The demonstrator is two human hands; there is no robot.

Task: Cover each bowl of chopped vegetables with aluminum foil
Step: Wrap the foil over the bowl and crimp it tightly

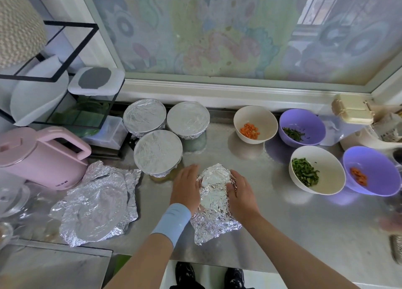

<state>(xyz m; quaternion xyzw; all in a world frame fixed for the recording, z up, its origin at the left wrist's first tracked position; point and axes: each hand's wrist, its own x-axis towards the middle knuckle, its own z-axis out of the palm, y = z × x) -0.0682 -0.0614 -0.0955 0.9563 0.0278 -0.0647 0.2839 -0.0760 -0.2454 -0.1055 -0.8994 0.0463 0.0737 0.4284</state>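
On the counter (282, 223), foil (215, 193) is pressed by the flat left hand (187, 186) and clutched by the right hand (241, 190), presumably sealing a bowl.

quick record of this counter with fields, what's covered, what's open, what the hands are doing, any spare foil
covered: three foil-topped bowls, clustered left of centre
open: white carrot bowl, purple greens bowl, white greens bowl, purple carrot bowl, all at right
in progress: foil sheet between left hand and right hand, both pressing its sides; whatever is under it is hidden
spare foil: crumpled sheets lying beside pink kettle
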